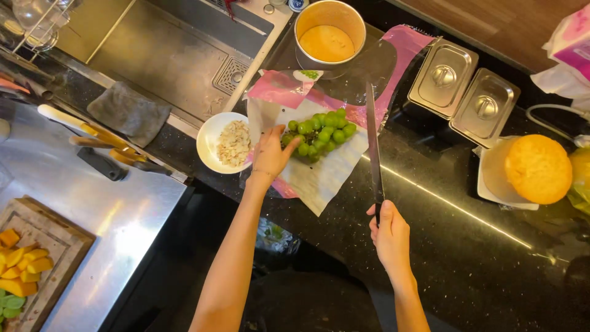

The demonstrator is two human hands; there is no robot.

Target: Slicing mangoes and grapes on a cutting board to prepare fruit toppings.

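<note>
A bunch of green grapes (322, 132) lies on white paper (322, 178) and pink-and-clear plastic wrap (402, 46) on a black counter. My left hand (270, 154) rests on the paper with its fingertips touching the left side of the bunch. My right hand (388, 230) grips the handle of a long knife (372, 141). The blade points away from me and lies just right of the grapes.
A white bowl of pale flakes (222, 142) sits left of the grapes, a metal pot of orange liquid (327, 34) behind them. Two lidded steel tins (464, 86) stand at right beside a cut orange melon (538, 169). A sink (166, 52) and a board of cut fruit (27, 264) are at left.
</note>
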